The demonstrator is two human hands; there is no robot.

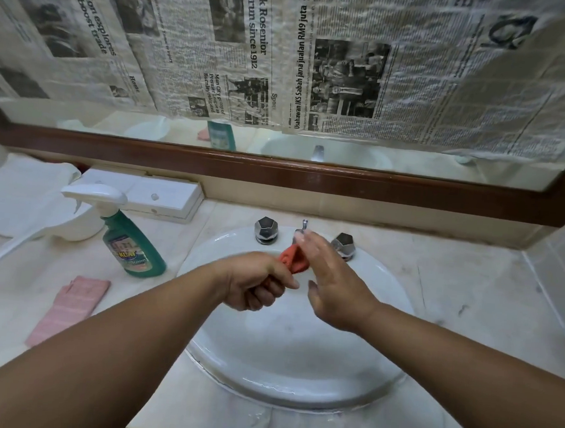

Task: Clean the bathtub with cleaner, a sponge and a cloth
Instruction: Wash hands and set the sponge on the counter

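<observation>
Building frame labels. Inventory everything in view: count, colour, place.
oval white ceramic basin: 1, white, centre of pale stone counter.
teal plastic spray bottle: 1, teal with white trigger, counter left of basin.
folded pink cloth: 1, pink, counter, near left.
orange-red wad (sponge or cloth, unclear): 1, orange-red, over basin.
faceted chrome tap knobs: 2, chrome, basin's far rim.
white plastic long-handled scoop: 1, white, counter far left.
white drawer box: 1, white, behind bottle.
newspaper sheets: several, black print, covering brown-framed mirror.
left hand: 1, grips the wad.
right hand: 1, fingers straight, beside the wad.
</observation>
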